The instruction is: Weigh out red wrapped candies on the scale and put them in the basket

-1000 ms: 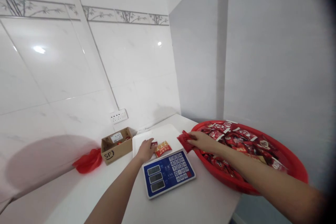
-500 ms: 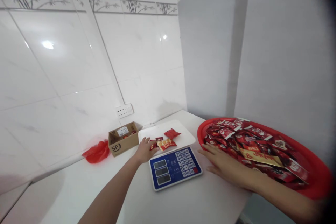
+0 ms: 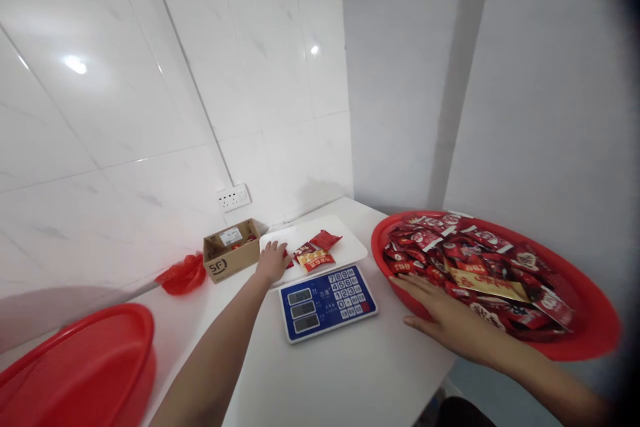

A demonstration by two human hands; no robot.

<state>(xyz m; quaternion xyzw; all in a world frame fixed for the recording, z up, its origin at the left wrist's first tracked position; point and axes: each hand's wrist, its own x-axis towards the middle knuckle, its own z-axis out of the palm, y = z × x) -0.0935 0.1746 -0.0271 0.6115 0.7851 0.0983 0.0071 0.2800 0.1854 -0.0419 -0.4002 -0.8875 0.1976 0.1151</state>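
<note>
My left hand (image 3: 273, 261) is at the near left of the scale's white tray (image 3: 350, 250). Its fingers are closed on a small red snack packet (image 3: 289, 264), mostly covered by the hand. Beside it on the tray lie a red-and-yellow snack packet (image 3: 316, 260) and a plain red packet (image 3: 326, 239). The scale's blue keypad panel (image 3: 327, 302) faces me, with three display windows. My right hand (image 3: 440, 320) is open, fingers stretched out over the near left rim of a red basket (image 3: 595, 320), which is heaped with red snack packets (image 3: 480, 247); it holds nothing.
Left of the tray stands an open cardboard box (image 3: 233, 260) with some packets inside. A crumpled red plastic bag (image 3: 184, 275) lies beside it. Another red basket (image 3: 135, 347) is at the lower left. A wall socket (image 3: 234, 197) is above the white table (image 3: 340, 373).
The view has tilted down and turned left, bringing the second red basket into sight. My left hand has drawn slightly left from the other packets; my right hand reaches further over the basket's rim.
</note>
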